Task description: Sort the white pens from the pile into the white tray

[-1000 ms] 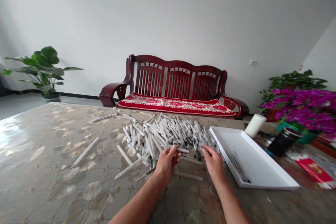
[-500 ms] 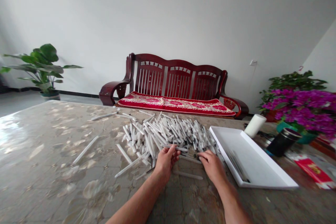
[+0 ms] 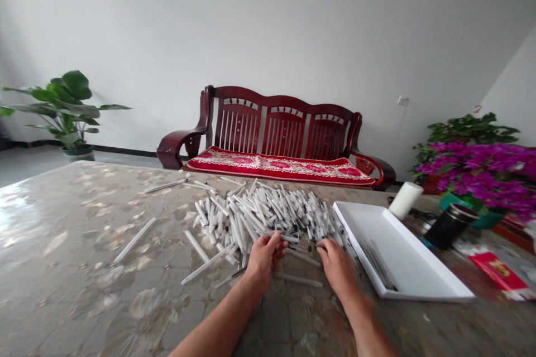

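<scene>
My left hand (image 3: 263, 256) pinches a slim whitish pen (image 3: 288, 238) between thumb and fingers, at the near edge of a heap of pens (image 3: 259, 206). The pen points to the right, towards my other hand. My right hand (image 3: 336, 265) is closed, its thumb and forefinger pressed together beside a small dark piece (image 3: 310, 248). Whether those fingertips hold anything is hidden. Below the hands, a loose translucent pen (image 3: 299, 279) lies on the patterned table (image 3: 104, 307). The heap's pens are whitish, with some black ends.
To the right, a shallow white tray (image 3: 422, 256) holds a few pens (image 3: 379, 265). Beyond it stand a white roll (image 3: 406, 201), a black cup (image 3: 451, 226) and purple flowers (image 3: 481, 173); a red packet (image 3: 498, 270) lies nearby. A wooden bench (image 3: 285, 128) is behind the table.
My right hand has shifted slightly, its fingertips now curled in more and a little farther from the small dark piece. My left hand keeps its pinch on the pen.
</scene>
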`<state>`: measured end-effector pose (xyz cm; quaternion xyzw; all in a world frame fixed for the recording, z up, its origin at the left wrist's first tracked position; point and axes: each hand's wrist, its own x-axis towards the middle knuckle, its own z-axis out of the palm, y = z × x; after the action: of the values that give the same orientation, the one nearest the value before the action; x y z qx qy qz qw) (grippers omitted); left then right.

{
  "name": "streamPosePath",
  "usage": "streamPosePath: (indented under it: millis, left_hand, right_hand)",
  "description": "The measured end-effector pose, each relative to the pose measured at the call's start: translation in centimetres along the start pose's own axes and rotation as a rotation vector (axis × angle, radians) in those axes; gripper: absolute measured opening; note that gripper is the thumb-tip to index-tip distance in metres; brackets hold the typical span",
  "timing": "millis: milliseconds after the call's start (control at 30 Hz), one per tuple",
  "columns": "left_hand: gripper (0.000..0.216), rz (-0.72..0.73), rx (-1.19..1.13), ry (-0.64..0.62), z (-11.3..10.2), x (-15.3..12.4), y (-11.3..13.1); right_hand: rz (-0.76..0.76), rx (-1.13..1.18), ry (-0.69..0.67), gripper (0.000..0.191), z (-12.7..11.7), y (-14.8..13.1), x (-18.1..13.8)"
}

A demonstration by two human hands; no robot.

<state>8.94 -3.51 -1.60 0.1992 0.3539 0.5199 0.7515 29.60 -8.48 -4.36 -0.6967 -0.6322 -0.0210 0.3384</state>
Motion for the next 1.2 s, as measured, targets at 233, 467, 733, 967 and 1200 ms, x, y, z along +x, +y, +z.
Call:
streamPosePath:
  millis: [233,467,733,967,1200]
  left_hand:
    - [0.026,0.002,0.013,-0.018,0.0,-0.1,-0.2]
    - [0.022,-0.009,0.006,-0.038,0.2,-0.1,-0.2]
    - [0.024,-0.008,0.006,-0.042,0.1,0.0,-0.3]
    - [0.024,-0.003,0.011,-0.032,0.2,-0.1,-0.3]
    - [0.025,0.004,0.010,-0.045,0.0,0.1,-0.4]
  right_hand:
    - [0.130,0.496,0.071,0.018,1.2,-2.8,-0.1]
    - [0.226,0.752,0.105,0.022,1.8,-5.2,0.1]
    - [0.268,0.826,0.131,0.024,1.7,-5.6,0.2]
    - [0.252,0.801,0.126,0.019,1.8,-5.3,0.1]
    - [0.201,0.729,0.136,0.019,2.0,-4.9,0.0]
